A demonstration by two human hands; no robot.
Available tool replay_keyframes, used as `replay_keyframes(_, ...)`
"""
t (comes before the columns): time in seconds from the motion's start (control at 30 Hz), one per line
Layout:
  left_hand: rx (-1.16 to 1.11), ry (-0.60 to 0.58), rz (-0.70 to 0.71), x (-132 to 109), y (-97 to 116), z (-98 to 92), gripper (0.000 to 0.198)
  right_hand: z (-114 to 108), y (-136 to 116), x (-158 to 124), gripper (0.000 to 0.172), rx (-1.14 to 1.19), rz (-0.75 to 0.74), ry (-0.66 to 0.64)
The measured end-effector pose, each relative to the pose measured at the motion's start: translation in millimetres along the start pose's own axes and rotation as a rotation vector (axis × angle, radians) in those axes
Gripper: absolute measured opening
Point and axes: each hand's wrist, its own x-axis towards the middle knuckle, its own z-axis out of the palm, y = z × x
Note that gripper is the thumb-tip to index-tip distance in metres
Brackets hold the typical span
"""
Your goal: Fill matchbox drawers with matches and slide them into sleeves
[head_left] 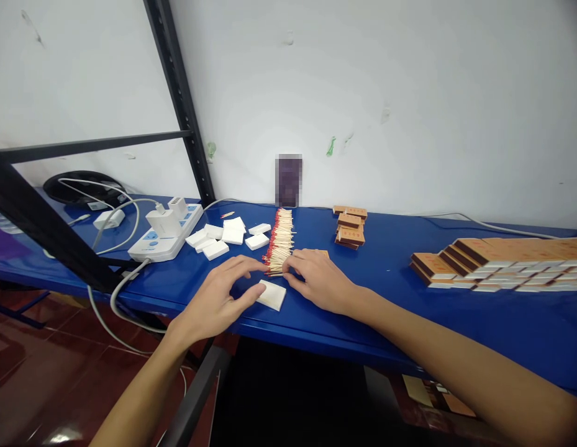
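Note:
A long row of red-tipped matches lies on the blue table, heads to the left. My left hand is open, its index fingertip at the match heads nearest me. Its thumb reaches the corner of a white matchbox tray lying in front of the row. On the other side, my right hand has bent fingers touching the plain ends of the nearest matches, with thumb and index slightly apart. Behind that hand an orange matchbox is mostly hidden. Several white matchbox trays lie to the left of the row.
Orange matchboxes are piled at the back, with a large stack of matchboxes on the right. A power strip with cables sits at left beside a black metal rack post. A blurred dark rectangle stands by the wall.

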Motion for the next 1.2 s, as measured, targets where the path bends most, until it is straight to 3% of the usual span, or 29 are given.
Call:
replay_keyframes(0.2,-0.117,0.186,-0.066,-1.9,-6.4,6.2,0.067,-0.3,0.6,-0.1,0.011,-0.002,0.008,0.006)
replay_keyframes(0.3,-0.161,0.21,-0.127,-2.0,-12.8,10.3,0.069,-3.5,-4.9,-1.8,0.01,0.043,-0.002,0.048)
replay_keyframes(0.5,-0.2,0.171,-0.157,-1.3,-17.4,12.1,0.06,-10.7,-25.5,-5.7,0.009,0.338,0.021,-0.015)
replay_keyframes(0.63,-0.265,0.176,-0.125,-1.2,-17.8,12.8,0.057,-10.3,-23.4,-4.9,0.016,0.236,0.064,0.036)
replay_keyframes(0.73,-0.287,0.174,-0.128,-0.8,-19.0,13.5,0.058,-7.5,-14.4,-3.5,0.01,0.077,0.064,0.062)
replay_keyframes(0.93,-0.347,0.137,-0.1,-4.2,-22.9,9.9,0.058,-2.8,-3.7,-2.2,0.009,-0.055,0.073,-0.005)
replay_keyframes(1.2,0.002,-0.085,-0.009,-2.7,-4.7,4.1,0.045,-2.3,-1.2,-3.1,0.013,-0.063,0.015,0.0)
